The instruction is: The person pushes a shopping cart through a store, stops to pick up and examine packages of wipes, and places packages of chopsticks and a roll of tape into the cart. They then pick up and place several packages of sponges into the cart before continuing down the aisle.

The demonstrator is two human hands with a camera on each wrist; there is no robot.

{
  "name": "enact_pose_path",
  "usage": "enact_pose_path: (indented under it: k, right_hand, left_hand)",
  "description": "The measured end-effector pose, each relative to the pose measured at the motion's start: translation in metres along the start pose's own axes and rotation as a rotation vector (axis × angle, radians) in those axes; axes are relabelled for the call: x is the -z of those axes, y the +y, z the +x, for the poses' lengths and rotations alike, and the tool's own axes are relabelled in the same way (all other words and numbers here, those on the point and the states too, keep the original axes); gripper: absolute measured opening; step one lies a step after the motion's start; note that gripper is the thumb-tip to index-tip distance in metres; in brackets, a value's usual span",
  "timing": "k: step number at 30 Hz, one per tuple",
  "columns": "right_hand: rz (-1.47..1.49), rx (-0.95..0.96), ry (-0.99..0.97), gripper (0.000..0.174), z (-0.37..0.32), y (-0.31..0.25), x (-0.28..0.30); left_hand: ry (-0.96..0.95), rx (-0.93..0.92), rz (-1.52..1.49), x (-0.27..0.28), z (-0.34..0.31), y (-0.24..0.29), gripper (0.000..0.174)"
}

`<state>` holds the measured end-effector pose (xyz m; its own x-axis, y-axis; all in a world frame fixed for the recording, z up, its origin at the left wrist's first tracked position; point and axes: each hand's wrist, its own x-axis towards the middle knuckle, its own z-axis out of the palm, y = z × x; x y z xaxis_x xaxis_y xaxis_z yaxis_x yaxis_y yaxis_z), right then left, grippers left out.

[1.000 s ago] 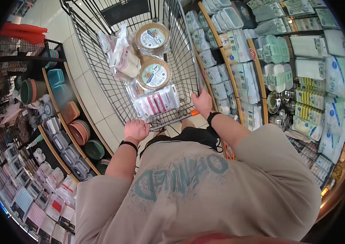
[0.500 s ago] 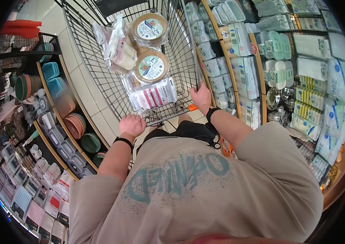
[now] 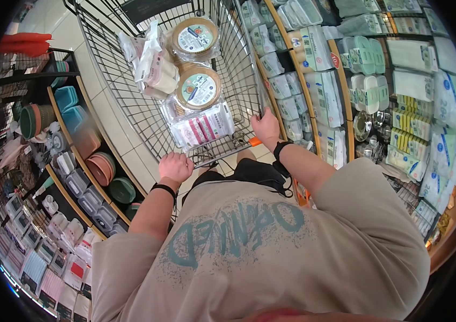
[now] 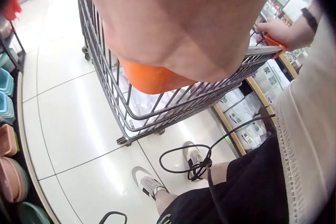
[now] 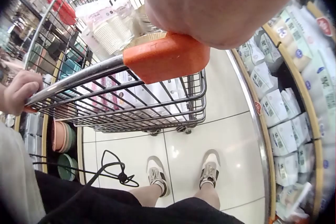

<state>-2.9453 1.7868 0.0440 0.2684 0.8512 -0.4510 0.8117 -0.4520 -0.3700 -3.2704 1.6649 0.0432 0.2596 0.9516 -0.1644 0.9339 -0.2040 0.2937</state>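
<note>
Both hands grip the push handle of a wire shopping cart (image 3: 238, 140). At the handle's left end, my left hand (image 3: 176, 167) has its fingers curled over the bar; in the left wrist view an orange handle grip (image 4: 152, 78) shows beneath it. My right hand (image 3: 265, 127) holds the right end, over another orange grip (image 5: 168, 58) in the right wrist view. Inside the cart are two round plastic-wrapped packs, one farther (image 3: 195, 37) and one nearer (image 3: 200, 88), both with round labels. Beside them lie bagged paper cups (image 3: 158, 75) and a pink-and-white pack (image 3: 203, 127).
Close along the cart's right side runs a shelf with packaged disposable containers (image 3: 287, 99). On the left, another shelf holds coloured plastic bowls (image 3: 100, 167) and blue baskets (image 3: 67, 97). Pale floor tiles (image 4: 79, 113) lie between. A black cord loop (image 4: 184, 158) hangs before the person's legs.
Over the second, the cart, its load and both hands have shifted slightly up and left in the head view, mostly in the first half. Both hands stay on the handle.
</note>
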Motion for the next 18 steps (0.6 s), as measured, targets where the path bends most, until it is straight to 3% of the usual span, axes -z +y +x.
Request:
enact_pose_path:
  k: [1,4,7,12,14,18]
  right_hand:
    - [-0.013,-0.008,0.001,0.038,0.0,0.0,-0.001]
    - [0.031,0.028,0.052,0.035,-0.01,-0.003,0.01]
    - [0.048,0.038,-0.025,0.041,-0.002,0.012,-0.001]
    - [0.071,0.128,0.066,0.036,-0.004,0.008,-0.004]
    - [0.079,0.179,0.144,0.033,-0.007,0.007,-0.005]
    - [0.115,0.152,0.075,0.03,-0.001,0.014,-0.01]
  left_hand:
    - [-0.015,0.007,-0.002,0.001,0.0,-0.001,0.022]
    - [-0.394,0.189,-0.042,0.021,0.01,0.009,0.022]
    - [-0.317,0.152,-0.091,0.004,0.001,0.0,0.028]
    - [-0.086,0.049,-0.013,0.01,-0.005,0.0,0.029]
    - [-0.035,0.049,-0.037,0.006,-0.007,0.001,0.029]
    - [-0.013,0.065,-0.047,0.003,-0.011,0.0,0.031]
